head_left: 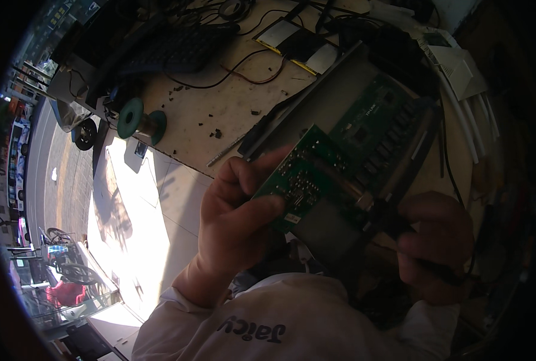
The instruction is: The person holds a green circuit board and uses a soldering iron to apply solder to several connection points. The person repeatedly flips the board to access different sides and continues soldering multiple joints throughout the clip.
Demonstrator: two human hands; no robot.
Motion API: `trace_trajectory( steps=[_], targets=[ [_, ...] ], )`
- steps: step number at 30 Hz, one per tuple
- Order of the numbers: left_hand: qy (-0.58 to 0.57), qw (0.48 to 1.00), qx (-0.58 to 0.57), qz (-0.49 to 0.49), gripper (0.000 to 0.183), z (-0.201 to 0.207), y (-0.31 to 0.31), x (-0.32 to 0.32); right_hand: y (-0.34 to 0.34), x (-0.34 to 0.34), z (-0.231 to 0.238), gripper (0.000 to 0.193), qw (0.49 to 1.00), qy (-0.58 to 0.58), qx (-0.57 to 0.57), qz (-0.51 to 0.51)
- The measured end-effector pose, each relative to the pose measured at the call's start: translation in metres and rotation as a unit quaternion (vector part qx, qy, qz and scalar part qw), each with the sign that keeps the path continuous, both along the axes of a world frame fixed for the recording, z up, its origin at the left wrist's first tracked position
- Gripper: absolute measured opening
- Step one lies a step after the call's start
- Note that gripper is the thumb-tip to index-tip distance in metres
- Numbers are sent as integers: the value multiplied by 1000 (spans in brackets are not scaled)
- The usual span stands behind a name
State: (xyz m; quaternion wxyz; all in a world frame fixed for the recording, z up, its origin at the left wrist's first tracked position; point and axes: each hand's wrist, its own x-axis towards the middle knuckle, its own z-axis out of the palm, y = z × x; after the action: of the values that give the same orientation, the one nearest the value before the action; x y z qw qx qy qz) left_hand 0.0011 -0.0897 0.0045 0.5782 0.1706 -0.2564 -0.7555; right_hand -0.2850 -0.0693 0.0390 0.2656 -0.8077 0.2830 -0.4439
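My left hand (235, 207) pinches the near left edge of a small green circuit board (304, 180), its thumb lying on the solder-dotted face. The board is held tilted above the table. At the right, my right hand (436, 234) is closed around the dark handle of what looks like a soldering iron (364, 200). Its thin shaft reaches up and left over the board; whether the tip touches cannot be made out. Behind the small board, a larger green circuit board (364, 123) with a row of components lies in a grey metal case (280, 135).
A teal spool (138, 120) stands at the table's left edge. Dark scraps (215, 132) lie on the tabletop (189, 117). Farther back are a black keyboard-like object (174, 51), loose cables and flat silver-and-black packs (298, 45). White papers (460, 72) lie at the right.
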Motion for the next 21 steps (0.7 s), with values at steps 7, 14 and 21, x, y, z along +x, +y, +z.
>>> trace_trajectory(
  steps=[7,14,21],
  targets=[
    [-6,1000,1,-4,29,0,0,3,-1,-2,1,27,1000,18,-16,4],
    [-21,1000,-13,3,31,-2,-1,3,-2,-4,7,25,997,62,-36,15],
    [-40,998,-39,17,32,-4,1,1,-3,-2,1,25,997,-15,-79,-12]
  ],
)
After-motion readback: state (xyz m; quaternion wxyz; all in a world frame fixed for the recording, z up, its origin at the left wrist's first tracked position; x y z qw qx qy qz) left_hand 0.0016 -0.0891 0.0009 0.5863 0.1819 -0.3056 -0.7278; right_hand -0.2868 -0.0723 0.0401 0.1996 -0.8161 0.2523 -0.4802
